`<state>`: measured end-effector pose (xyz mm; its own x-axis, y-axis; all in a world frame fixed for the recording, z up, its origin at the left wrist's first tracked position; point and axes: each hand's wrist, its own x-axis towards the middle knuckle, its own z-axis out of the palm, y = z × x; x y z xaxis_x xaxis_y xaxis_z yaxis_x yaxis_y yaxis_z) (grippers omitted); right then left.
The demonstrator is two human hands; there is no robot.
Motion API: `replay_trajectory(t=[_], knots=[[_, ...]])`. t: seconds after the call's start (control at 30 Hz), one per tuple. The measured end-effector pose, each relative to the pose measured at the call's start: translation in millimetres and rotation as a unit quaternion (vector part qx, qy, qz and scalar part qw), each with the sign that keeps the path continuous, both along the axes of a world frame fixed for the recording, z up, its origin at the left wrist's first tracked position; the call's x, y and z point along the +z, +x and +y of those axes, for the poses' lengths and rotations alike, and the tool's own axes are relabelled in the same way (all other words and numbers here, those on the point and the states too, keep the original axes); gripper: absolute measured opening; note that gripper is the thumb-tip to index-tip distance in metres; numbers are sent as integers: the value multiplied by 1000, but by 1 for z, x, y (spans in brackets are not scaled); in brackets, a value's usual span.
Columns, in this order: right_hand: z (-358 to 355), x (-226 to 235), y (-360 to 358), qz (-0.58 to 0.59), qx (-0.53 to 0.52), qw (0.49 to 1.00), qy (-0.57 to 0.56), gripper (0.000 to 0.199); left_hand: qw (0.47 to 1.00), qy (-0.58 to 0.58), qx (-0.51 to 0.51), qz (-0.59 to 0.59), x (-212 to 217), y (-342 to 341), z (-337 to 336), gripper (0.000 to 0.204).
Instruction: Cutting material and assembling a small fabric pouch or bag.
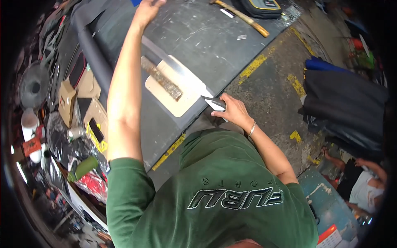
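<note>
A grip at the edge, close to the body

Our right hand, just right of the frame's centre, is curled around a black-handled tool, which sits at the near edge of the dark work surface. Our left hand is far off at the top of the frame, its fingers partly spread and cut by the border; we cannot tell whether it has hold of anything.

The main danger, we judge, lies in that spread. Neither hand visibly steadies the pale board at the centre, so a sideways push could make it skid, and the rough brown bar lying on it could roll or slide off.

A shiny strip runs diagonally along the board's upper right side; glare keeps us from telling whether it is a blade or a straightedge. If it is sharp, a loose grip or a sudden pull toward us could bring it against our green shirt, which is near the edge. Reaching so far with the left arm may also tip our balance and jerk the right wrist.
</note>
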<state>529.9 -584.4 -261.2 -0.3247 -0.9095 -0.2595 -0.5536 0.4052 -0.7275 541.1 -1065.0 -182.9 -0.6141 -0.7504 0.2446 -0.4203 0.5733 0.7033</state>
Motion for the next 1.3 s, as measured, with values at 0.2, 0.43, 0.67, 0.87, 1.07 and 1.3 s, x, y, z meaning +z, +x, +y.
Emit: replay_trajectory(t=[0.2,0.43,0.67,0.87,1.07,1.3], knots=[[-23,9,8,1,-14,998,-55,59,994,22,99,-48,-34,162,48,55],[-25,29,67,58,-47,986,-149,55,972,-29,221,-79,-83,257,64,57],[-40,14,153,74,-32,991,-109,52,980,10,138,-140,-87,272,40,54],[-60,9,171,81,-54,995,-23,48,944,44,-31,-324,-119,275,49,75],[-76,-1,165,79,-86,993,29,46,934,-76,-11,-349,-140,279,38,63],[-74,-4,164,45,-110,990,70,46,944,-67,7,-323,-156,282,37,66]])
